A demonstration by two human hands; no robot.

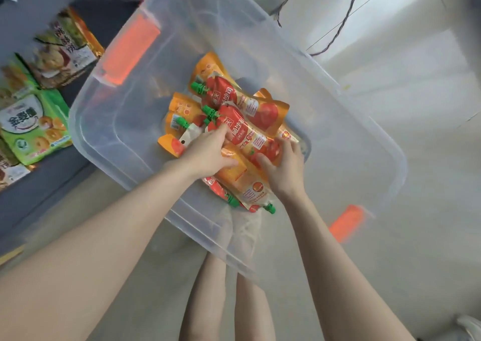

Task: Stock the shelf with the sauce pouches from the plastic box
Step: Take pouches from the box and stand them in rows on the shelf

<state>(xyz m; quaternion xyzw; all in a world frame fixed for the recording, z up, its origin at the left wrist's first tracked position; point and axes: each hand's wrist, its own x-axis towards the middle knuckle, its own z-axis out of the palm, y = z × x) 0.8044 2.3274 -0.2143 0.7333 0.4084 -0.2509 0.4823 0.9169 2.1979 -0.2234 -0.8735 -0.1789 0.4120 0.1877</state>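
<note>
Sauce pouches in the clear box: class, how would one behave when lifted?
Probably floppy: the sauce pouches lie bent over one another. Likely slippery: their film looks glossy. Left hand and right hand both grip them, so they may slide.

the upper sauce pouch (pixel 229 93) carries white characters on a red label; "天" and "沙司" can be read. the middle sauce pouch (pixel 250 135) shows "天" and "茄沙司" in the same style, its small print too blurred. the green snack bag (pixel 33 124) bears large dark characters, blurred beyond reading.
</note>
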